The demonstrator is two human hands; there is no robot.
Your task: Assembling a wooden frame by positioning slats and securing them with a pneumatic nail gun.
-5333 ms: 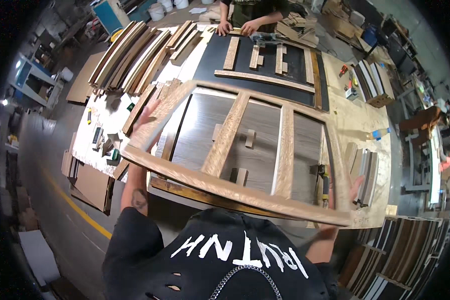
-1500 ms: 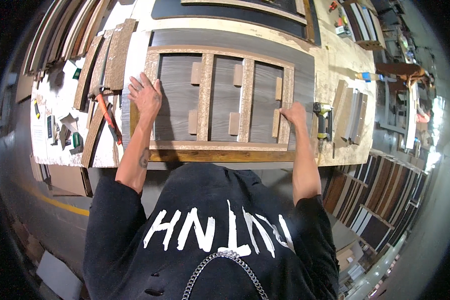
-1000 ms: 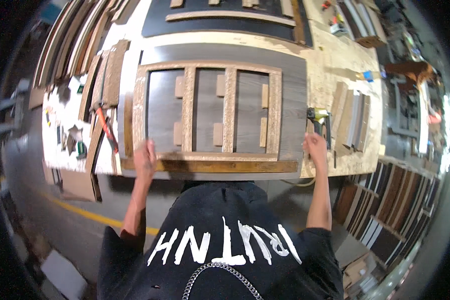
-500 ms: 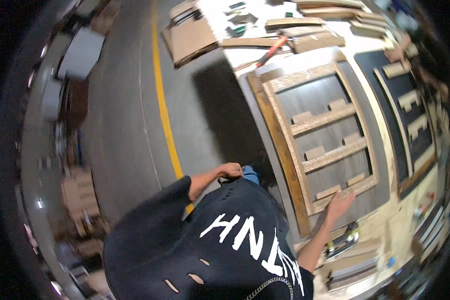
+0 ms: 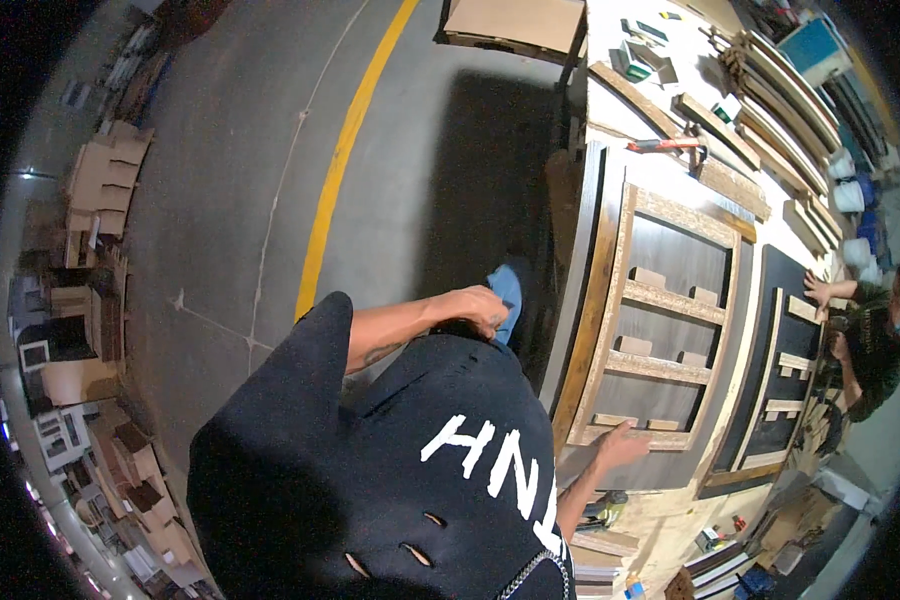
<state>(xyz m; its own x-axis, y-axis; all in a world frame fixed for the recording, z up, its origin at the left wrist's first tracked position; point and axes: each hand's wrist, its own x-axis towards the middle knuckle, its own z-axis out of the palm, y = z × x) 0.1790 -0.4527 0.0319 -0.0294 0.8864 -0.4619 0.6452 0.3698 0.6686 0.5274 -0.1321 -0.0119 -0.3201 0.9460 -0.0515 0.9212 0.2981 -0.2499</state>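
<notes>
My right hand rests on the near rail of a particleboard frame, its fingers stretched out. The frame has crossbars with small wooden blocks along them and lies on a dark grey wood-look panel. A brown wooden strip runs along the panel's left side. My left hand is closed at my waist beside something blue, perhaps denim. What its fingers hold, if anything, is hidden.
A hammer with a red handle lies beyond the frame, near wooden strips and a small open box. To the right, a co-worker has a hand on a second, black panel. A yellow line crosses the floor at left.
My view has turned, so the bench and frame appear more upright and the co-worker shows more fully. My right hand stays at the frame's near rail, my left at my waist.
</notes>
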